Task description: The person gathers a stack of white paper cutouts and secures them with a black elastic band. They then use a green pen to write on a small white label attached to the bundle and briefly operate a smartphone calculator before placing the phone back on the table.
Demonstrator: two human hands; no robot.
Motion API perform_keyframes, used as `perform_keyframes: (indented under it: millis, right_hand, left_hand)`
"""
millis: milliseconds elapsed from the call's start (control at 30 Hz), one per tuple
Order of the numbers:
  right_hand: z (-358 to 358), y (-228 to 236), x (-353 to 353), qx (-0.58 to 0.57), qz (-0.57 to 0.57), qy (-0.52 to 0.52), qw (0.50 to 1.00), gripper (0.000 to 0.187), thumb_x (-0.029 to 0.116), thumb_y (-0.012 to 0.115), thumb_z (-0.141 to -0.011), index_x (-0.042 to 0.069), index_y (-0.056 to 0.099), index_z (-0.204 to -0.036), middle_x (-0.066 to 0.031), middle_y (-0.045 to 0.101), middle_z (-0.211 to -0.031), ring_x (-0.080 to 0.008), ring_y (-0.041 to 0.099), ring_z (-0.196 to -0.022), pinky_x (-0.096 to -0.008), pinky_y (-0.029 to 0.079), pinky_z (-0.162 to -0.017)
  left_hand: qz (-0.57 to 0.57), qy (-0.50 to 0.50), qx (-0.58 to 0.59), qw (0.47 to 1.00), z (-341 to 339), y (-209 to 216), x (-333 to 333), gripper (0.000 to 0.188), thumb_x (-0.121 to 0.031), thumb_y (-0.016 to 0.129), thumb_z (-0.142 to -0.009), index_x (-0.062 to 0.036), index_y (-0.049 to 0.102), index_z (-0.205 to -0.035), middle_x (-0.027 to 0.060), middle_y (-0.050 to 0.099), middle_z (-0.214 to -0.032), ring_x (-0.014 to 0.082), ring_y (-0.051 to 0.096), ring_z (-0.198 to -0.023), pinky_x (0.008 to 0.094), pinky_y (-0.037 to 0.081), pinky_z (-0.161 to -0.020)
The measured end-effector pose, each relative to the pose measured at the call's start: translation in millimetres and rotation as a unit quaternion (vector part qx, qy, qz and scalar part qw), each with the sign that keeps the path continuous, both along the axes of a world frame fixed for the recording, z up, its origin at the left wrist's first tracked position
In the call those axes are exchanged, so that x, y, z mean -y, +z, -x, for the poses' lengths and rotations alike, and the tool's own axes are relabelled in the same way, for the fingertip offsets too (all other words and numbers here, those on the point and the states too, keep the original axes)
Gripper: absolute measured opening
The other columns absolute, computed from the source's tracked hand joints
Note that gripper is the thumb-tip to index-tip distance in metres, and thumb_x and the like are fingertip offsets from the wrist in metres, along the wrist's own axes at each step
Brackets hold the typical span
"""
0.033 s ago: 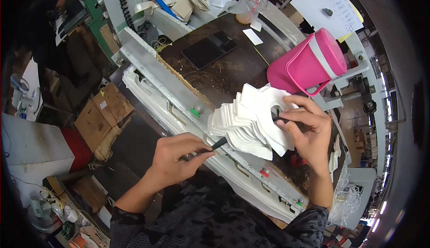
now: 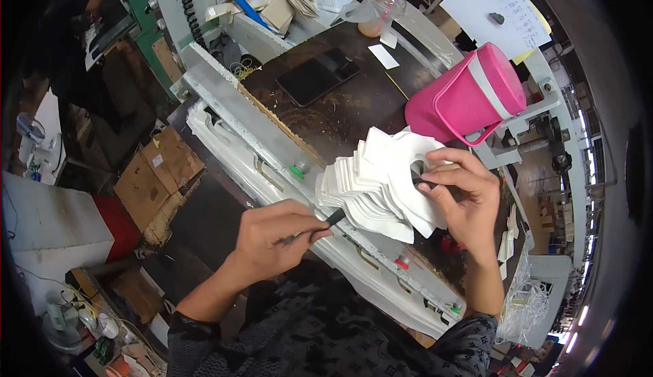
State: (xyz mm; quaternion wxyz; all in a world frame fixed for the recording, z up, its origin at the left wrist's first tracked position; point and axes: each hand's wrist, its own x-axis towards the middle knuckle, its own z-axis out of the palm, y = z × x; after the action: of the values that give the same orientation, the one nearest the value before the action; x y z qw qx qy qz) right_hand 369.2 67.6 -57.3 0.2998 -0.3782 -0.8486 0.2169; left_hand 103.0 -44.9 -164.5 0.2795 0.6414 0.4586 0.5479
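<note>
Nearest, at about 7 o'clock, the person's left hand is curled tight, fingers pressed together around a thin dark tool whose tip points toward 2 o'clock and touches the lower edge of a fanned stack of white cut sheets. At 3 o'clock the right hand grips that stack from its far side: thumb and forefinger pinch the upper sheets at a small notch, the other fingers bent close behind. The stack rests at the middle of the scene, just past a long pale metal rail that runs from 10 o'clock to 5 o'clock along the edge of a dark, worn worktable.

Farther out, at 2 o'clock, a pink lidded jug lies tilted just beside the stack; what it holds cannot be seen. A black tablet lies flat at 12 o'clock. Beyond it stands a clear plastic cup with a straw and a little brownish drink.
</note>
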Motion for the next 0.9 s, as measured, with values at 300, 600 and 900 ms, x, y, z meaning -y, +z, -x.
perform_keyframes:
  millis: [300, 600, 900]
  right_hand:
    - [-4.5, -33.6, 9.0, -0.066, -0.065, 0.027, 0.995, 0.012, -0.004, 0.071, -0.083, -0.001, 0.069, -0.094, -0.0127, 0.076, -0.097, -0.0277, 0.073, -0.090, -0.0374, 0.054, -0.086]
    - [-4.6, -22.9, -11.5, -0.176, -0.055, 0.082, 0.979, 0.013, -0.013, 0.057, -0.090, -0.005, 0.061, -0.099, -0.0181, 0.075, -0.097, -0.0243, 0.076, -0.089, -0.0328, 0.059, -0.082]
    - [-6.7, -53.5, -27.4, -0.260, 0.292, 0.100, 0.915, 0.009, -0.007, 0.048, -0.100, -0.001, 0.050, -0.106, -0.0080, 0.065, -0.076, -0.0059, 0.054, -0.057, -0.0233, 0.043, -0.053]
  left_hand:
    - [-0.196, -0.048, -0.265, 0.943, -40.3, 17.0, -52.1, 0.006, -0.004, 0.065, -0.089, -0.0076, 0.064, -0.084, 0.0083, 0.066, -0.140, 0.0288, 0.061, -0.130, 0.0487, 0.043, -0.112]
    - [-0.277, -0.089, -0.177, 0.940, -75.3, -14.1, -111.9, 0.006, -0.004, 0.064, -0.087, -0.0046, 0.064, -0.094, 0.0074, 0.069, -0.132, 0.0280, 0.062, -0.129, 0.0530, 0.045, -0.112]
    - [-0.197, -0.159, 0.007, 0.967, -78.0, -13.7, -127.8, 0.021, 0.011, 0.068, -0.080, -0.0037, 0.071, -0.093, 0.0145, 0.071, -0.113, 0.0361, 0.062, -0.126, 0.0493, 0.048, -0.107]
